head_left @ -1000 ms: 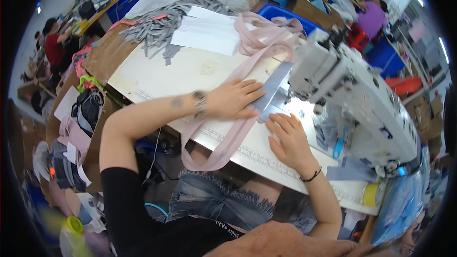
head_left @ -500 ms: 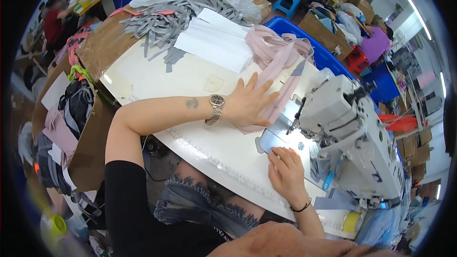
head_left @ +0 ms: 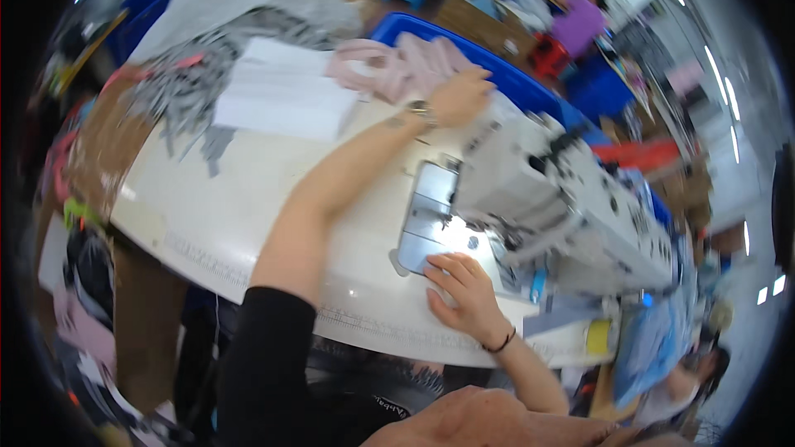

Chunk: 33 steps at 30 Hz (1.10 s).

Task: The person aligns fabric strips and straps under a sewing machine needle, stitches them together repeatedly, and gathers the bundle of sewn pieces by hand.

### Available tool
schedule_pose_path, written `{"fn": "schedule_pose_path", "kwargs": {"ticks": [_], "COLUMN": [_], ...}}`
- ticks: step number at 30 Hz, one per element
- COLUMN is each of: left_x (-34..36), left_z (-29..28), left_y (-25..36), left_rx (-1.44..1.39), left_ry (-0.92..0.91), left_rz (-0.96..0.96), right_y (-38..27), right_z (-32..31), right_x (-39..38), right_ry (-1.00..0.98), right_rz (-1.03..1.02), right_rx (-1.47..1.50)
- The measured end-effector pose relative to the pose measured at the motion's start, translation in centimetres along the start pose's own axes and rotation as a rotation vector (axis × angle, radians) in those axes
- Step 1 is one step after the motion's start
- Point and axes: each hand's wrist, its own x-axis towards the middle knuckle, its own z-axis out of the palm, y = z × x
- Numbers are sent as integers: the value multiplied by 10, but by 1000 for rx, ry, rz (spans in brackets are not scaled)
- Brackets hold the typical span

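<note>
My left hand (head_left: 462, 99), with a watch at the wrist, reaches to the far side of the table. Its fingers look curled at the end of a pink fabric strip (head_left: 426, 62), though motion blurs them. The rest of the pink strip lies in a loose heap by a blue bin. My right hand (head_left: 465, 291) rests open at the near end of the sewing machine's shiny metal plate (head_left: 421, 228), fingers lying on its edge and holding nothing. The white sewing machine (head_left: 530, 178) stands right of the plate, its lamp lighting the needle area.
White sheets (head_left: 286, 95) lie at the table's far left, beside a pile of grey strips (head_left: 199, 83). The blue bin (head_left: 505, 74) stands behind the table. Near the right edge are a yellow tape roll (head_left: 597, 337) and blue plastic bag (head_left: 654, 348). A co-worker in purple (head_left: 580, 23) sits farther back.
My left hand has moved away from the table middle toward the bin. The pink strip no longer runs along the machine plate, which now shows. My right hand stays by the plate; the view has shifted.
</note>
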Motion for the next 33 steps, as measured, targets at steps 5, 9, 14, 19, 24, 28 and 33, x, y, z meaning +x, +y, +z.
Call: {"fn": "schedule_pose_path", "kwargs": {"ticks": [5, 9, 14, 19, 24, 28, 33], "left_x": [-63, -139, -180, -186, -187, -186, -184], "left_z": [-36, -101, -144, -148, -150, -154, -150], "left_y": [40, 97, 156, 152, 144, 144, 144], "left_rx": [-507, 232, 203, 198, 202, 221, 177], "left_ry": [-428, -583, -815, -782, -777, -763, -731], "left_rz": [-96, 57, -30, -47, -38, -65, -26], "right_y": [20, 21, 14, -13, -75, -211, -340], "right_z": [10, 22, 26, 14, -97, -202, -203], "right_x": [-14, -4, -6, -32, -192, -387, -551], "right_ry": [112, 199, 321, 283, 471, 765, 520], "right_rz": [-62, -139, -123, -223, 90, 1239, 2375], "right_rx": [45, 0, -195, -526, -953, -1219, -1462]}}
